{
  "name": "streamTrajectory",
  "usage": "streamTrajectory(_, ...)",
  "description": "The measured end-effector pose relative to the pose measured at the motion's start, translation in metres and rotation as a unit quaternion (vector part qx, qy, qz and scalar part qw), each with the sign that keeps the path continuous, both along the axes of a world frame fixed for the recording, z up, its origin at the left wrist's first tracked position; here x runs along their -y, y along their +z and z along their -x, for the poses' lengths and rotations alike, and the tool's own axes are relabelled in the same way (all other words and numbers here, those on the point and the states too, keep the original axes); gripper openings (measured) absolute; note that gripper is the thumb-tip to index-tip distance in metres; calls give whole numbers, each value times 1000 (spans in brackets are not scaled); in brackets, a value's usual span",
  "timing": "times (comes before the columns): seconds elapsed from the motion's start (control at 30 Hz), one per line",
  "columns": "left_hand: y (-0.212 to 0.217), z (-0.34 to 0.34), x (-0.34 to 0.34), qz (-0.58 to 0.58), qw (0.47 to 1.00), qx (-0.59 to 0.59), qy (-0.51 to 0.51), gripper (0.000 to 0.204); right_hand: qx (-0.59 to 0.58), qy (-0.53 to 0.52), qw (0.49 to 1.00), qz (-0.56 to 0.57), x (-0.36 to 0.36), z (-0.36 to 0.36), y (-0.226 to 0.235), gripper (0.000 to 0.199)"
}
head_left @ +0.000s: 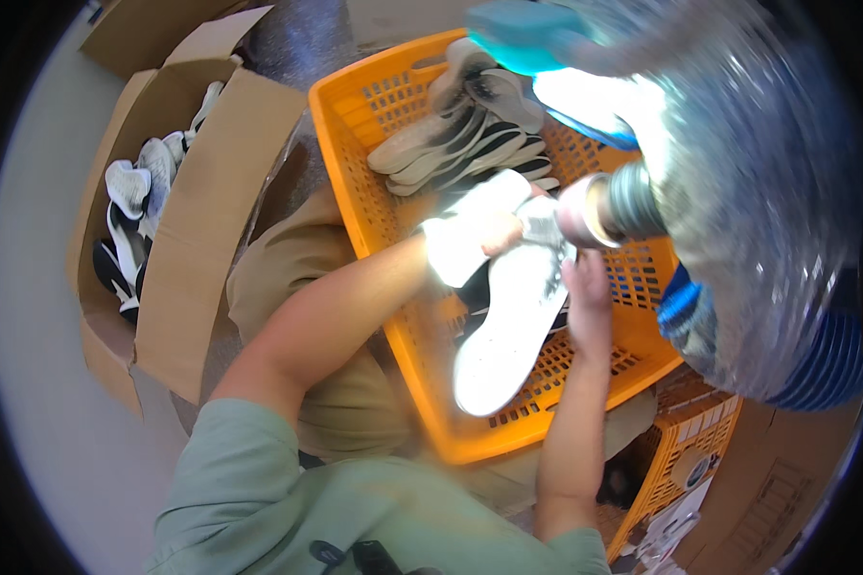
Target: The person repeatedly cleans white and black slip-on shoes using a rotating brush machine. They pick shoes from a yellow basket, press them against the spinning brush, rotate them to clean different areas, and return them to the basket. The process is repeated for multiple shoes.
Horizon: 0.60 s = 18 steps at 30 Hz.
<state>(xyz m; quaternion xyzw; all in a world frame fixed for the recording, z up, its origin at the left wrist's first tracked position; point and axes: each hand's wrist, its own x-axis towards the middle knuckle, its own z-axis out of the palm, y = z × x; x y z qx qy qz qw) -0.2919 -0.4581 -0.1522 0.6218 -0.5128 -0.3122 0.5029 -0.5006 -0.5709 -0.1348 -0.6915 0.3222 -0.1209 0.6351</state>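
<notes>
Pale floor at the left carries an open brown cardboard box (197, 206) of black-and-white shoes. Rightwards, over the orange basket (355, 182), the left hand (475, 235) and right hand (585, 297) both grasp a white shoe (503, 331), sole up. Farther right looms a blurred silvery machine (738, 192).

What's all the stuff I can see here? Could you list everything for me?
orange basket: one, orange plastic lattice, on the lap, centre
white shoe: one, white sole up, held over the basket
shoes in basket: several, white and black, stacked at the far end
cardboard box: one, brown, open, at left
shoes in box: several, white and black
second basket: one, orange, lower right
big hose: one, silvery, blurred, upper right
left hand: on the shoe's upper end
right hand: gripping the shoe's side
</notes>
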Motion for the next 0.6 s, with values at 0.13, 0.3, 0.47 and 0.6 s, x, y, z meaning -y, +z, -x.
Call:
streamTrajectory(0.13, 23, 0, 0, 145, 907, -346, 189, 25, 155, -119, 974, -119, -86, 41, 8, 59)
streamTrajectory(0.3, 68, 0, -9, 282, 574, -766, -64, 41, 171, -175, 968, -54, -82, 47, 27, 41)
streamTrajectory(0.47, 84, 40, -12, 283, 834, -446, 158, 38, 122, -193, 973, -36, -56, 94, 76, 45)
streamTrajectory(0.6, 96, 38, -17, 298, 755, -578, 88, 41, 178, -139, 973, -45, -50, 94, 81, 48)
